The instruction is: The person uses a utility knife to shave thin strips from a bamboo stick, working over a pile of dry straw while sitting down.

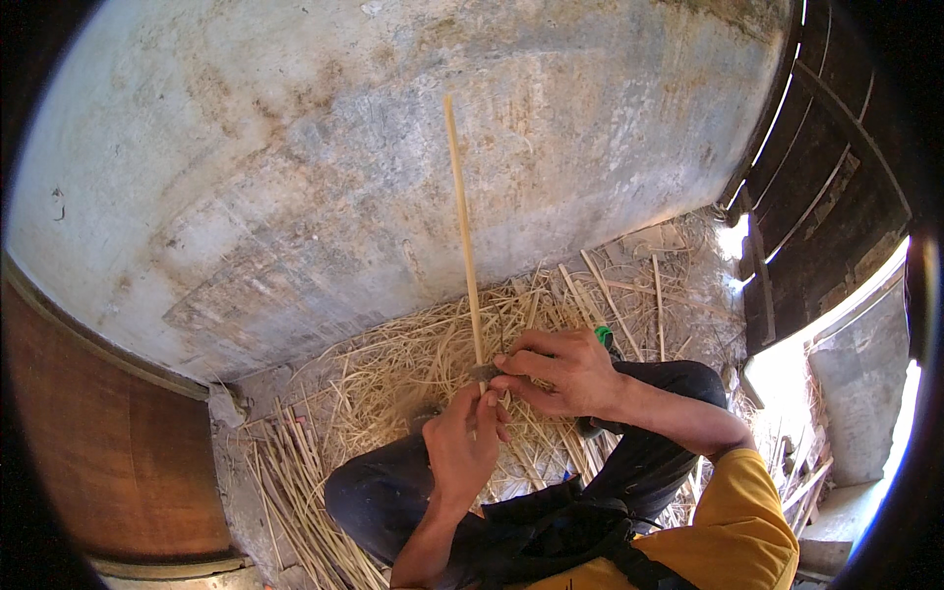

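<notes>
I see the left hand (460, 447) pinching the strip (464, 231) low, the right hand (573, 376) a likely blade (485, 373); probably scraping, next needing steadiness.

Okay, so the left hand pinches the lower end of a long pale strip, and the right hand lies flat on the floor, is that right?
The right hand isn't down there: the head view shows it up beside the left hand, fingers bent close to the long pale strip. The rest holds.
</notes>
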Tool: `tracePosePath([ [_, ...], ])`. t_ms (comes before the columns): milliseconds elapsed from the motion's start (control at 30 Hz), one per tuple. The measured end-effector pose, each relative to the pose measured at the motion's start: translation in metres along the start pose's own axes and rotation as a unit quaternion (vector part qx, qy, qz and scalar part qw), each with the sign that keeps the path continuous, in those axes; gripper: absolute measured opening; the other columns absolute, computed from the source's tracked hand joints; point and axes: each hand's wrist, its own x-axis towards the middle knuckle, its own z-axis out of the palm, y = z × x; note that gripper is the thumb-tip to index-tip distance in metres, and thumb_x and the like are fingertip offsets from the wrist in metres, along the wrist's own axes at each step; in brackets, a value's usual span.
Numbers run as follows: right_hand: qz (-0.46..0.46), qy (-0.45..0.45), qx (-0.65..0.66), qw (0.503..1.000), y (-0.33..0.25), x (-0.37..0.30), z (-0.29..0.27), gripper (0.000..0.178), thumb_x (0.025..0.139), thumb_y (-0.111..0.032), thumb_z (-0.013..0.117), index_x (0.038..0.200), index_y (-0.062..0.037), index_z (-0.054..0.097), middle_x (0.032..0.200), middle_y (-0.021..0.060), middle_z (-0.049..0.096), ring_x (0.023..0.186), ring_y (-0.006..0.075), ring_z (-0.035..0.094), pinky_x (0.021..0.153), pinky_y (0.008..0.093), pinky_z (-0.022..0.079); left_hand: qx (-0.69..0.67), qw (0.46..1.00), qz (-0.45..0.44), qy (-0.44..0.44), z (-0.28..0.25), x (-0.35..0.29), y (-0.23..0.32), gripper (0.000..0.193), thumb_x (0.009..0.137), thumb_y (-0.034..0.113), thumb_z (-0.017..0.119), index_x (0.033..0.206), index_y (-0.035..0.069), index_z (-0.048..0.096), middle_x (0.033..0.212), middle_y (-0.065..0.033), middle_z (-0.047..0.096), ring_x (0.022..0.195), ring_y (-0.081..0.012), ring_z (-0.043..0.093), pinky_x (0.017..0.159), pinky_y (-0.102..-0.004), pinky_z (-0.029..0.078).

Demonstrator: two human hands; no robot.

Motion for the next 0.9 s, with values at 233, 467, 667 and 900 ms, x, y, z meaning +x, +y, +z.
tracePosePath([
  [233, 0.016, 0.002, 0.007, 1.000, 0.000, 0.001, 0.001, 0.022, 0.079, -0.019, 0.086, 0.094, -0.0099, 0.075, 0.077, 0.0036, 0.065, 0.056, 0.0210, 0.064, 0.048, 0.0336, 0.048, -0.021, 1.000, -0.008, -0.003, 0.001, 0.001, 0.002, 0.013, 0.105, 0.004, 0.055, 0.104, -0.005, 0.064, 0.073, -0.0109, 0.069, 0.059, -0.0136, 0.069, 0.053, -0.0289, 0.052],
  [467, 0.057, 0.003, -0.003, 0.998, -0.001, 0.002, -0.005, 0.016, 0.086, -0.019, 0.081, 0.094, -0.0082, 0.072, 0.083, 0.0072, 0.068, 0.064, 0.0263, 0.068, 0.052, 0.0375, 0.053, -0.054, 0.997, -0.055, -0.018, 0.002, 0.000, 0.001, 0.016, 0.106, 0.006, 0.054, 0.106, -0.006, 0.065, 0.075, -0.0102, 0.069, 0.061, -0.0128, 0.068, 0.055, -0.0284, 0.053],
  [667, 0.122, 0.084, 0.021, 0.989, 0.036, 0.021, -0.021, 0.019, 0.085, -0.010, 0.083, 0.093, -0.0006, 0.069, 0.087, 0.0142, 0.073, 0.072, 0.0267, 0.071, 0.062, 0.0342, 0.053, -0.043, 0.995, -0.058, -0.073, 0.006, -0.011, 0.009, 0.019, 0.106, 0.009, 0.054, 0.106, -0.007, 0.065, 0.077, -0.0097, 0.070, 0.065, -0.0111, 0.068, 0.060, -0.0283, 0.054],
  [900, 0.232, 0.016, 0.071, 0.970, 0.028, 0.018, -0.031, 0.029, 0.087, -0.021, 0.082, 0.103, -0.0036, 0.066, 0.089, 0.0126, 0.072, 0.078, 0.0269, 0.071, 0.070, 0.0368, 0.054, -0.026, 0.995, -0.041, -0.084, 0.000, -0.002, 0.006, 0.022, 0.107, 0.012, 0.054, 0.109, -0.007, 0.065, 0.079, -0.0102, 0.071, 0.068, -0.0124, 0.070, 0.062, -0.0277, 0.055],
])
